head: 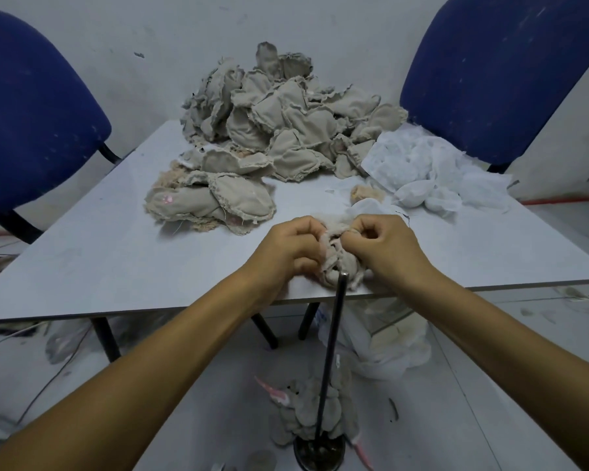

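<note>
Two hands are clamped on one small beige piece (pixel 340 263) of cloth at the near edge of the table (pixel 116 260). The piece is pinched on its left side by the left hand (pixel 288 248) and on its right side by the right hand (pixel 383 246), with the fingers of both curled into the cloth and the knuckles brought close together above it. The piece is bunched and frayed, and it is held right at the tip of a black rod (pixel 332 351). The rod rises from a round base (pixel 320 452) on the floor below the table edge. Whether the tip is inside the cloth cannot be told. Around the lower rod, a heap (pixel 306 413) of grey-beige cloth with pink scraps is seen on the floor. Further back on the table, a tall pile (pixel 279 120) of similar frayed beige pieces is stacked against the wall, with a few flatter ones (pixel 211 198) laid in front of it to the left. White cloth (pixel 422 168) is heaped to the right of the pile, and a small tuft (pixel 363 193) of fluff lies just before it. Two blue chairs are placed behind the table, one at the left (pixel 31 113) and one at the right (pixel 497 73).
</note>
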`<act>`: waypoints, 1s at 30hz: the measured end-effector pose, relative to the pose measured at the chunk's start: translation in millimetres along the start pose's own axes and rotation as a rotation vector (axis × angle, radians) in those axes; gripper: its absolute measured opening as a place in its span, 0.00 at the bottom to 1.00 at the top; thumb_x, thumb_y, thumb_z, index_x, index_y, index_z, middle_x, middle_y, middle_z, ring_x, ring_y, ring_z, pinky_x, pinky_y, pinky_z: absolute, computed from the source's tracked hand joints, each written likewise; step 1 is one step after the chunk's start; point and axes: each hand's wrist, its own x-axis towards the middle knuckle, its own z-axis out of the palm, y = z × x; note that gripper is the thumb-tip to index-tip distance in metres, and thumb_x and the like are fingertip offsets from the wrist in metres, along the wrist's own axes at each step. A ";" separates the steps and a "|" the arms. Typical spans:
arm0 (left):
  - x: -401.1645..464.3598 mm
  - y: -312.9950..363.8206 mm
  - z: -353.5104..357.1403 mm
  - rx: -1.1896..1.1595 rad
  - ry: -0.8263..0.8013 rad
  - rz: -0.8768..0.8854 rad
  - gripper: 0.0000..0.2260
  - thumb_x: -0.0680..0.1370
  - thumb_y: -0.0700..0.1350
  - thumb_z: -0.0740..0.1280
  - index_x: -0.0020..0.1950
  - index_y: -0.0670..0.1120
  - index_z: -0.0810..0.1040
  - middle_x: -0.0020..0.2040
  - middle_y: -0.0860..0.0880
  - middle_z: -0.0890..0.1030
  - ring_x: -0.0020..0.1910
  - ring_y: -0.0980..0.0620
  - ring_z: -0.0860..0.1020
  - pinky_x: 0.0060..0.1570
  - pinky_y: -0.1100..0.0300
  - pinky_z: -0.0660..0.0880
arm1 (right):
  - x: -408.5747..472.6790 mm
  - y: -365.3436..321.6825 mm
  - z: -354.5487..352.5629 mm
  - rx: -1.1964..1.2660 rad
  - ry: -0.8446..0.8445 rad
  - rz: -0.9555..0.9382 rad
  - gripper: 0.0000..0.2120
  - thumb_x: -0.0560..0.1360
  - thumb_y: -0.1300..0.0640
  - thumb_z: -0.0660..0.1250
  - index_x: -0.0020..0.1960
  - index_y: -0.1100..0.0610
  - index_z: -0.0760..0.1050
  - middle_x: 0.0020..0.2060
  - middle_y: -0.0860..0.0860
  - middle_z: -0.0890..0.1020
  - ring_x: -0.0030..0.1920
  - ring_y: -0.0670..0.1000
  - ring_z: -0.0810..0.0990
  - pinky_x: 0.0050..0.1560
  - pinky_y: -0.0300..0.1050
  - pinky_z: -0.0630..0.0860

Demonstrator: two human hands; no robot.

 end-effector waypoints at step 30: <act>-2.0 0.4 5.0 0.091 0.177 0.043 0.18 0.73 0.34 0.72 0.27 0.48 0.71 0.27 0.49 0.74 0.23 0.55 0.72 0.23 0.65 0.70 | -10.6 -8.8 -0.7 0.143 -0.141 0.037 0.13 0.71 0.63 0.71 0.31 0.52 0.73 0.23 0.47 0.77 0.23 0.47 0.77 0.23 0.36 0.70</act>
